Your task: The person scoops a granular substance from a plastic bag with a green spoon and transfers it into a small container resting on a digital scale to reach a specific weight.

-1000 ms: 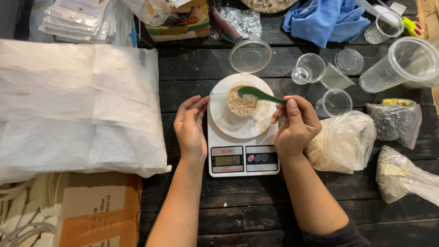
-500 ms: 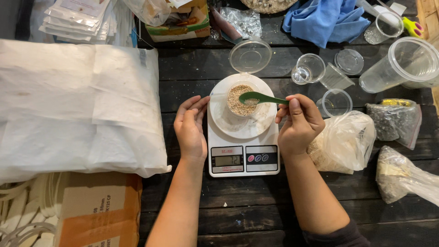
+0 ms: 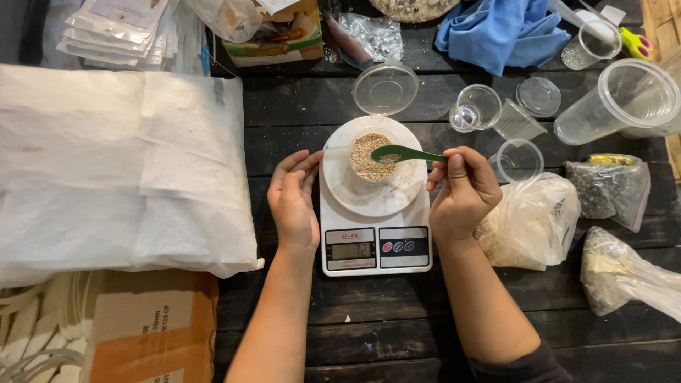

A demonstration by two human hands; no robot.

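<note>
The dark plank desk [image 3: 369,319] is crowded: a white sack [image 3: 120,163] lies at your left, a blue cloth [image 3: 500,28] at the far edge, clear cups [image 3: 475,108] and lids [image 3: 386,89] beyond the scale [image 3: 374,237], and plastic bags [image 3: 532,220] at your right. On the scale's round white plate [image 3: 347,188] stands a small clear cup of tan grain [image 3: 369,157]. Your right hand [image 3: 461,195] has its grip closed on the handle of a green spoon [image 3: 406,153], thumb pressed on top; the spoon reaches left from your fingers, and its bowl, carrying a little grain, hangs over the cup's right rim. Your left hand [image 3: 294,198] lies flat and loose on the desk, holding nothing, its fingers just beside the plate's left edge. The scale's display sits between your two wrists.
</note>
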